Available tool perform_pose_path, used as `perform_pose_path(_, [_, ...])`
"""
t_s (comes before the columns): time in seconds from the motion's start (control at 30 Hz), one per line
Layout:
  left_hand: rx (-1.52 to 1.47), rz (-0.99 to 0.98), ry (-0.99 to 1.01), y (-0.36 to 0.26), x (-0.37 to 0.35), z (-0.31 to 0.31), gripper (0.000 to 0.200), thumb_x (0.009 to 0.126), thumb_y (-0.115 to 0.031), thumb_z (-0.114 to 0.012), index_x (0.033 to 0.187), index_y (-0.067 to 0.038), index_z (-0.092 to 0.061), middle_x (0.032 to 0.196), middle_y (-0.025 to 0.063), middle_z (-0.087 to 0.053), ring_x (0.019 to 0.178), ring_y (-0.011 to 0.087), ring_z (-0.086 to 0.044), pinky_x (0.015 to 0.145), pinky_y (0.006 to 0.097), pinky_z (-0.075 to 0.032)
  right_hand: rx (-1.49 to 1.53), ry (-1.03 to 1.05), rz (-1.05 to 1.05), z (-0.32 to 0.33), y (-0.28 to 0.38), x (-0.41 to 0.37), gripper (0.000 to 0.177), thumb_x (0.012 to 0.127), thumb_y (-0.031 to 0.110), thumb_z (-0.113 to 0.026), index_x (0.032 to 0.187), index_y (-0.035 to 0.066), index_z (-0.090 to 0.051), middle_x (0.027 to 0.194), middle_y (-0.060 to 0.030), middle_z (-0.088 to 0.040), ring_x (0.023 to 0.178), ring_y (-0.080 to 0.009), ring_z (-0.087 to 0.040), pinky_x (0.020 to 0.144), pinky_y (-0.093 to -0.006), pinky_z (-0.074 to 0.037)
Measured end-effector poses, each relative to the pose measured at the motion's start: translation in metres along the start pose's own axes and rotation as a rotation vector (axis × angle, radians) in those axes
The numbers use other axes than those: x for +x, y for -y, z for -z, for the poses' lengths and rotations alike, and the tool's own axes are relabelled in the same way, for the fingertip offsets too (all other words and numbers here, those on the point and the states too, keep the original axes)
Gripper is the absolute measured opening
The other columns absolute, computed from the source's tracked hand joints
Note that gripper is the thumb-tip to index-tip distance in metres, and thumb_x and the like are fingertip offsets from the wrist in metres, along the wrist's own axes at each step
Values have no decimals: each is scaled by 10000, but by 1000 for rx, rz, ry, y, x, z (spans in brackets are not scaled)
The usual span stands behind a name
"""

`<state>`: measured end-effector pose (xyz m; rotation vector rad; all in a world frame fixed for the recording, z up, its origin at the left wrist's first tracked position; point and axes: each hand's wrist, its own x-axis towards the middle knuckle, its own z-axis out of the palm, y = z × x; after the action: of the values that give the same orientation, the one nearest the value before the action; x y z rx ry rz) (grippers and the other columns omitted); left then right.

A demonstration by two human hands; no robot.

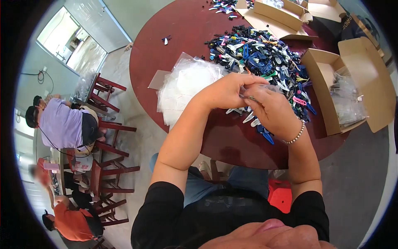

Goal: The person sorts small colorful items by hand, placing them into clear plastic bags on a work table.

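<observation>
My left hand and my right hand meet above the near side of the table, fingers closed and touching. Between them is a small clear plastic bag, mostly covered by my fingers; whatever it contains is hard to make out. A large heap of snap hair clips in black, blue, white, pink and green lies just beyond my hands. Left of it, beside my left forearm, is a fanned stack of clear plastic bags. A beaded bracelet circles my right wrist.
At right stands an open cardboard box with filled clear bags inside. More cardboard boxes sit at the far side of the round red-brown table. On the left, other people sit near wooden stools.
</observation>
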<state>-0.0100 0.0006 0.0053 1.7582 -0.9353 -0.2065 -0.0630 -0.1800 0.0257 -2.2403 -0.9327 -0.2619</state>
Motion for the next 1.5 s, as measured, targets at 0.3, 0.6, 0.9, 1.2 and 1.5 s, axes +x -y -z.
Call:
perform_pose_path(0.3, [68, -12, 22, 21, 2, 3, 538, 685, 80, -712, 1199, -39, -604, 1058, 56, -679, 984, 110, -591, 982, 278, -410, -95, -34, 42, -3, -2, 1, 277, 883, 159, -613, 1143, 64, -617, 939, -168, -666, 835, -344, -643, 727, -403, -513])
perform_pose_path(0.6, [2, 43, -22, 13, 0, 0, 496, 684, 28, -731, 1164, -33, -623, 974, 89, -687, 877, 136, -609, 815, 276, -483, -65, 15, -1, -2, -2, -1, 310, 870, 204, -636, 1149, 70, -613, 953, -164, -663, 818, -349, -642, 703, -407, -517])
perform_pose_path(0.9, [-64, 67, 0, 18, 0, -4, 508, 680, 74, -730, 1168, -18, -619, 1047, 26, -664, 936, 91, -573, 849, 263, -469, -142, 22, 43, -1, -2, -4, 306, 852, 225, -652, 1109, 62, -623, 994, -154, -651, 858, -333, -638, 728, -401, -520])
perform_pose_path(1.2, [-168, 232, -56, 9, 1, 3, 370, 752, 14, -717, 1113, 0, -637, 1022, 1, -655, 941, 72, -572, 853, 243, -461, -76, -195, 128, 2, -2, -1, 213, 842, 137, -671, 1031, 41, -643, 958, -129, -660, 742, -266, -656, 644, -342, -527])
perform_pose_path(1.5, [-46, 110, -103, 23, 0, 10, 350, 770, -63, -742, 1107, -38, -652, 985, 17, -682, 904, 85, -611, 821, 260, -493, -18, -1408, 965, 21, 65, -57, 407, 863, 381, -604, 1220, 184, -584, 1118, 48, -532, 994, -128, -503, 796, -321, -466])
